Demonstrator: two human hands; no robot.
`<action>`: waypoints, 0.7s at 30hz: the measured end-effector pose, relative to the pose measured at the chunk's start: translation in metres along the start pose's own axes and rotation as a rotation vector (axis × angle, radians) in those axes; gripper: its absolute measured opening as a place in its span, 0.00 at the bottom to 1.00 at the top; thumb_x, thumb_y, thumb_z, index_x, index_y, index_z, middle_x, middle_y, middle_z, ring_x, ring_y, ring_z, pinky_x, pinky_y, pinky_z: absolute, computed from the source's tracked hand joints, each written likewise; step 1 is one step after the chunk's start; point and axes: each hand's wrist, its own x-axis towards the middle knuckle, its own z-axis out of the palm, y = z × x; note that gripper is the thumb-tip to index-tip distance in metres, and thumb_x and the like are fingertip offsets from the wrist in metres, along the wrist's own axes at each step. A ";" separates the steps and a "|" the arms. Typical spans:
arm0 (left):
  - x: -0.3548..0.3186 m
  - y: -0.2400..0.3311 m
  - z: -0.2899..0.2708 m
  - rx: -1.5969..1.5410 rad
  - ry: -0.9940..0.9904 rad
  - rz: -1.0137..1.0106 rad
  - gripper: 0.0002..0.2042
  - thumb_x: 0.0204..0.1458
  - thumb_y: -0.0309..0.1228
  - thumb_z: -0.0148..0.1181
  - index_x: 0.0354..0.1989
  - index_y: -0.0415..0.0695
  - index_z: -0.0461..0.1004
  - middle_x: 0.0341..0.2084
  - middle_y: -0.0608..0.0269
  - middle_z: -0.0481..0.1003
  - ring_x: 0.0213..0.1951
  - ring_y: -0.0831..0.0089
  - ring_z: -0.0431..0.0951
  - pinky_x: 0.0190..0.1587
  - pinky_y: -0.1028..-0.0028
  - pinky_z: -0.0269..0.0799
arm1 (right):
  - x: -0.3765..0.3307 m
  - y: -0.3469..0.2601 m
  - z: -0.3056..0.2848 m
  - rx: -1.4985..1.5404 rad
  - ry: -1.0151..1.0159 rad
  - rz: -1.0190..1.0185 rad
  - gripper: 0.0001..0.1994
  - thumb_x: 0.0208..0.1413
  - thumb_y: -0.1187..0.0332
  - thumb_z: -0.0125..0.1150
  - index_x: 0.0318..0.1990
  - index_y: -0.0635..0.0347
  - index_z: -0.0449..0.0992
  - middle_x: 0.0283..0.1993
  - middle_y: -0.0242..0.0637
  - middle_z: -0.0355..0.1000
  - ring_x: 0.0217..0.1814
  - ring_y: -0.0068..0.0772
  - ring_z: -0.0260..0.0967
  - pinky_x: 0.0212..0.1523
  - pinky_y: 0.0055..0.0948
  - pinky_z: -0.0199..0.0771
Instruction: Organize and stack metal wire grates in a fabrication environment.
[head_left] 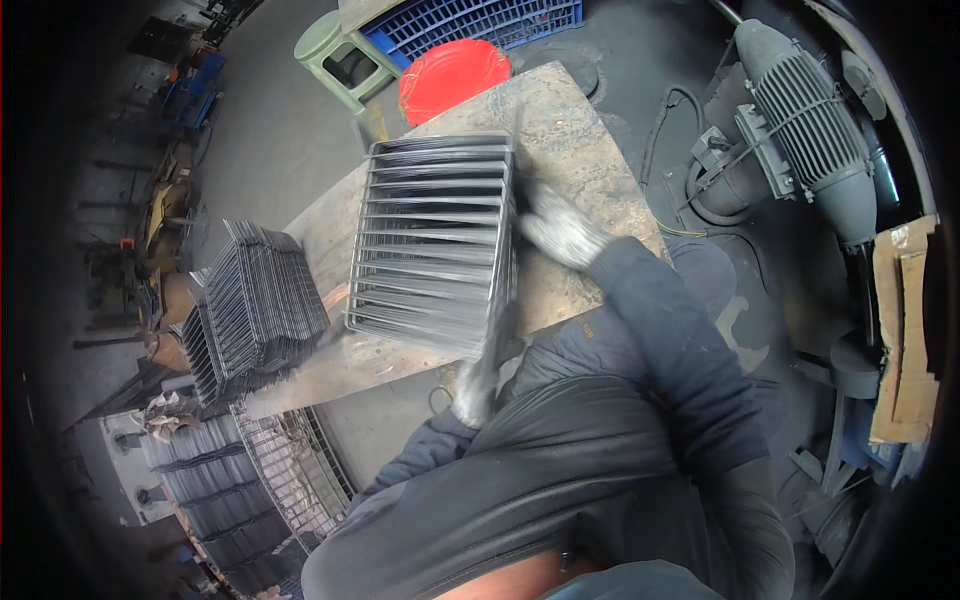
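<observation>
A wire rack (430, 205) with parallel metal slats lies on top of a stack of similar racks on the worktable in front of me. Its near end is smeared by motion. My left hand (473, 392), in a pale work glove, is closed at the rack's near right corner. My right hand (562, 228), gloved too, reaches the rack's right side from the right; its fingers are blurred and partly hidden by the edge. Left of this stack stands another pile of bent wire racks (265, 300), nested closely together, at the table's left corner.
The worktable (560, 120) has a worn, stained top. Beyond it are a red round stool top (455, 80), a green stool (335, 55) and a blue plastic crate (480, 22). A grey motor (810, 110) stands at right. More stacked metal parts (215, 495) sit at lower left beside a wire basket (290, 470).
</observation>
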 end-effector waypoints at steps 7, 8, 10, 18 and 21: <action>0.043 0.032 0.047 -0.153 -0.168 0.086 0.31 0.65 0.45 0.62 0.67 0.31 0.70 0.72 0.40 0.67 0.75 0.48 0.64 0.79 0.52 0.54 | 0.007 0.002 0.011 0.767 -0.055 0.159 0.24 0.71 0.58 0.57 0.65 0.68 0.75 0.60 0.45 0.79 0.55 0.37 0.78 0.56 0.34 0.77; 0.039 0.034 0.039 -0.159 -0.165 0.086 0.31 0.65 0.45 0.62 0.67 0.31 0.70 0.72 0.40 0.67 0.75 0.48 0.64 0.79 0.52 0.54 | -0.001 -0.001 0.011 0.764 -0.060 0.162 0.24 0.71 0.58 0.57 0.65 0.68 0.75 0.60 0.45 0.79 0.55 0.37 0.78 0.56 0.34 0.77; 0.024 0.050 0.000 -0.081 -0.378 -0.185 0.26 0.67 0.40 0.61 0.67 0.34 0.71 0.69 0.42 0.70 0.72 0.51 0.69 0.74 0.53 0.64 | -0.016 -0.008 0.002 1.164 -0.077 0.454 0.17 0.72 0.59 0.56 0.55 0.66 0.78 0.47 0.35 0.77 0.41 0.24 0.74 0.40 0.23 0.74; 0.016 0.168 -0.137 0.373 -0.062 -0.471 0.19 0.63 0.33 0.59 0.57 0.32 0.77 0.48 0.46 0.83 0.46 0.56 0.85 0.50 0.62 0.84 | -0.038 -0.025 -0.015 0.961 -0.127 0.467 0.20 0.74 0.53 0.56 0.57 0.63 0.75 0.47 0.34 0.74 0.47 0.26 0.73 0.48 0.28 0.76; 0.057 0.189 -0.139 0.382 0.205 -0.007 0.24 0.68 0.45 0.56 0.58 0.35 0.77 0.47 0.50 0.83 0.40 0.61 0.86 0.42 0.62 0.87 | -0.043 -0.042 -0.015 1.053 -0.152 0.552 0.26 0.75 0.49 0.54 0.66 0.62 0.73 0.59 0.43 0.76 0.57 0.36 0.75 0.58 0.37 0.77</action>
